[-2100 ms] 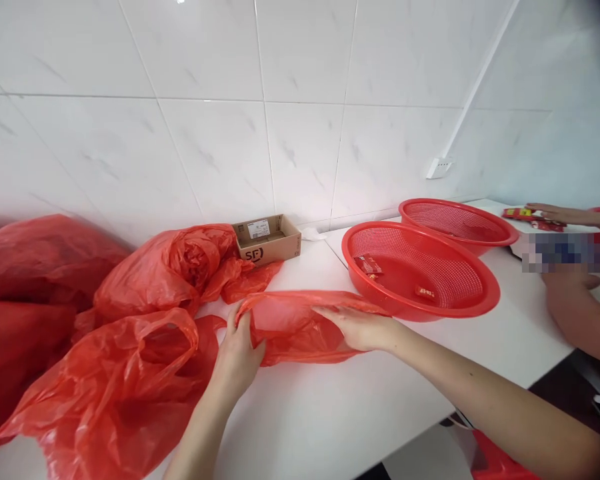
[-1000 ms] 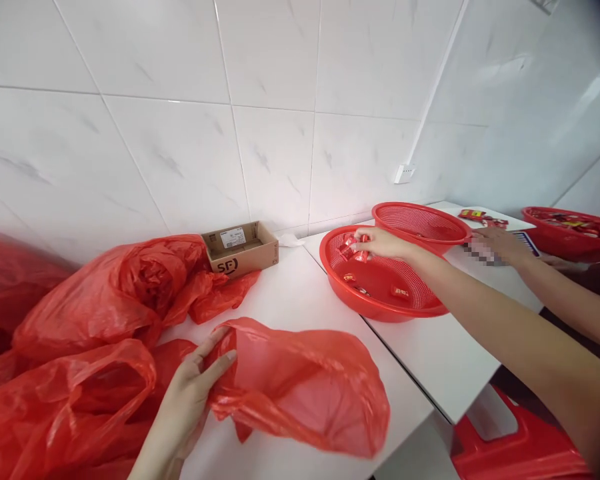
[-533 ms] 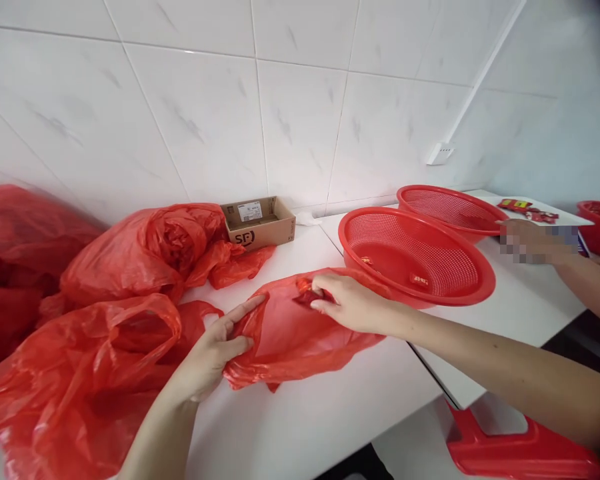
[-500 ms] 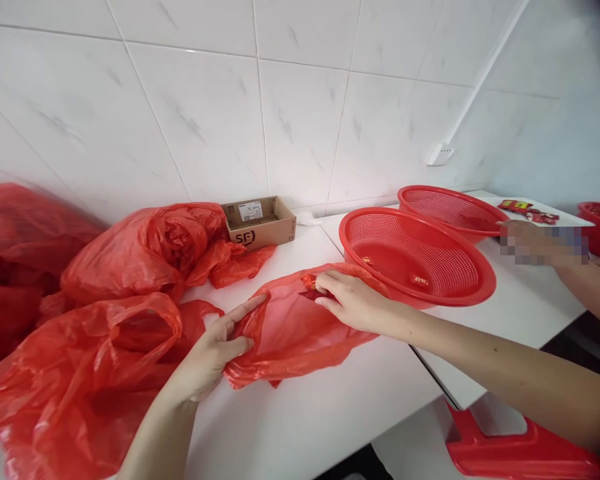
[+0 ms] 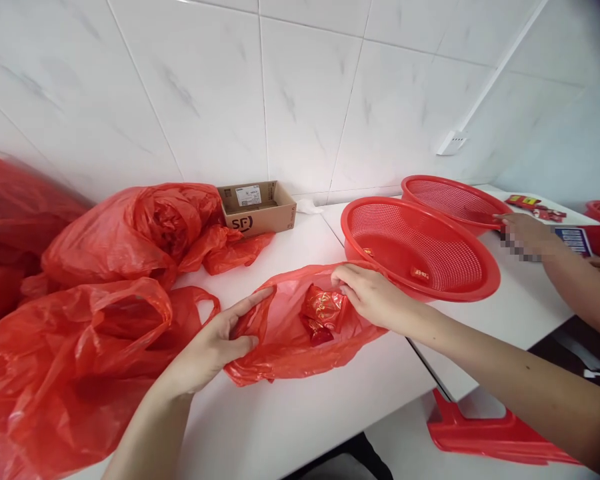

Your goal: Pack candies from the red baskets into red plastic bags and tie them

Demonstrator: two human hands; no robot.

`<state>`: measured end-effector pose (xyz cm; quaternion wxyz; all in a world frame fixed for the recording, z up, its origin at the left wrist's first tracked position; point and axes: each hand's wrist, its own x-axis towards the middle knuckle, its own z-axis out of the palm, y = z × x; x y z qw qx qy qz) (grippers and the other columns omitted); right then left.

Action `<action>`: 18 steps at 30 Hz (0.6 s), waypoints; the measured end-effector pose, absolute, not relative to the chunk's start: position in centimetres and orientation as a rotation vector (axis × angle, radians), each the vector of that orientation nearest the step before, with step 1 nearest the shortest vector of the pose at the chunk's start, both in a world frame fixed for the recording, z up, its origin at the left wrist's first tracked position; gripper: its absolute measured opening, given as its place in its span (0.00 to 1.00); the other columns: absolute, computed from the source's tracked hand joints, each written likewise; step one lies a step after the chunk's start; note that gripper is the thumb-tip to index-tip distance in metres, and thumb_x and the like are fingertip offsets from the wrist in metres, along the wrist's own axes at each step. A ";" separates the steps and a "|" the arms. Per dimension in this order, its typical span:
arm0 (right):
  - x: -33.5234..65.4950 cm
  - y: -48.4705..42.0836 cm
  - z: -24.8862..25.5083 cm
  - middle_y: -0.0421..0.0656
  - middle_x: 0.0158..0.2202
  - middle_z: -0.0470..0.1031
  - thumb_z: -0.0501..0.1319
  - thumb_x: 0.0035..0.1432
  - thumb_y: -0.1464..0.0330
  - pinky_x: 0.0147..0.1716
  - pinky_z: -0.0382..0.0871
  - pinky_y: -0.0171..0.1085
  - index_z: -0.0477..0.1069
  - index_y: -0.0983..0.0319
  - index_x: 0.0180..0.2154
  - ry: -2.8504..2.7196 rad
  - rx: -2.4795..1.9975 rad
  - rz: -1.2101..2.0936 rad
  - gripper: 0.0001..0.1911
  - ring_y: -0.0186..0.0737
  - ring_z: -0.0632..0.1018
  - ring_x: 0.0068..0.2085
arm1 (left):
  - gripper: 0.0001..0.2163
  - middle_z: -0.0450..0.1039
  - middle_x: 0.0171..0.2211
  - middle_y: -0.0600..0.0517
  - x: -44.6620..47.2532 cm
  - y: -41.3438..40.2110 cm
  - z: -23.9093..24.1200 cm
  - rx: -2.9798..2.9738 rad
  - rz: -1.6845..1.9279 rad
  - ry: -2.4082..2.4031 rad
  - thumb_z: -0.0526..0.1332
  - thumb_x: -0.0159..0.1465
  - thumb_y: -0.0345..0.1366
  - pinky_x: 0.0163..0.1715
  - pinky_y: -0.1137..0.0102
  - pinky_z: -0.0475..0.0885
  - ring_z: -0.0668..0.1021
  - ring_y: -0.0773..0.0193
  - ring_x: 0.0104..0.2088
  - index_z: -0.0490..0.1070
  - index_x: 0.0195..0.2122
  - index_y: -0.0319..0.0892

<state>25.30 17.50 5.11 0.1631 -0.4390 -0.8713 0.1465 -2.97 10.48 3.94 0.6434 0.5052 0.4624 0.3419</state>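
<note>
A red plastic bag (image 5: 290,367) lies with its mouth spread on the white table. My left hand (image 5: 217,347) grips its left rim, with index finger and thumb on the rim and the other fingers hidden. Inside the bag are red packets with gold print (image 5: 325,308), perhaps two. Over the bag's right side, my right hand (image 5: 367,293) has bent fingers beside the packets' upper right edge. Whether its fingertips hold a packet or the bag's rim cannot be made out. A red perforated basket (image 5: 460,257) stands just beyond, with a few small gold-marked packets in it.
Crumpled red bags (image 5: 70,373) cover the left side. An open cardboard box (image 5: 275,220) stands by the tiled wall. Behind the near basket is a second basket (image 5: 430,187). A co-worker's hand (image 5: 525,233) is at the right, near a white tray (image 5: 575,212).
My right hand has shifted right, and red packets now show in the bag to its left. The left hand keeps its place at the rim. The view has tilted down slightly.
</note>
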 end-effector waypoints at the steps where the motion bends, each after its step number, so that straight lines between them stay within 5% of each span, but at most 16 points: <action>1: 25.3 17.3 5.1 0.45 0.40 0.73 0.48 0.59 0.79 0.37 0.67 0.40 0.65 0.59 0.37 -2.501 -1.275 0.391 0.12 0.40 0.75 0.39 | 0.34 0.76 0.50 0.48 -3.0 10.5 4.0 1.161 0.756 1.044 0.61 0.56 0.33 0.35 0.66 0.75 0.79 0.57 0.36 0.58 0.65 0.52; 5: 25.3 16.8 6.8 0.42 0.36 0.75 0.50 0.61 0.75 0.34 0.68 0.39 0.68 0.58 0.36 -2.477 -1.290 0.450 0.11 0.39 0.76 0.35 | 0.34 0.69 0.58 0.49 -2.9 10.5 3.9 1.198 0.743 1.046 0.61 0.56 0.32 0.36 0.64 0.76 0.79 0.55 0.39 0.57 0.65 0.54; 9: 28.0 19.7 9.6 0.42 0.39 0.77 0.53 0.63 0.66 0.39 0.70 0.41 0.69 0.55 0.42 -2.199 -1.432 0.367 0.09 0.42 0.78 0.38 | 0.33 0.57 0.66 0.53 -3.0 10.7 3.4 1.243 0.809 1.048 0.61 0.57 0.31 0.46 0.63 0.74 0.72 0.48 0.55 0.58 0.64 0.54; 14: 33.6 24.9 8.2 0.51 0.60 0.65 0.62 0.55 0.54 0.45 0.69 0.51 0.60 0.51 0.61 -2.350 -2.023 0.532 0.34 0.60 0.73 0.52 | 0.33 0.45 0.70 0.56 -3.1 10.6 3.0 1.317 0.827 0.998 0.60 0.59 0.29 0.61 0.62 0.61 0.56 0.52 0.67 0.55 0.65 0.54; 18: 35.3 24.9 5.4 0.52 0.58 0.69 0.49 0.63 0.50 0.42 0.69 0.49 0.60 0.51 0.62 -2.367 -2.031 0.694 0.29 0.57 0.75 0.50 | 0.33 0.45 0.70 0.55 -3.1 10.6 2.9 1.395 0.820 0.992 0.59 0.60 0.28 0.66 0.61 0.47 0.49 0.57 0.69 0.54 0.66 0.52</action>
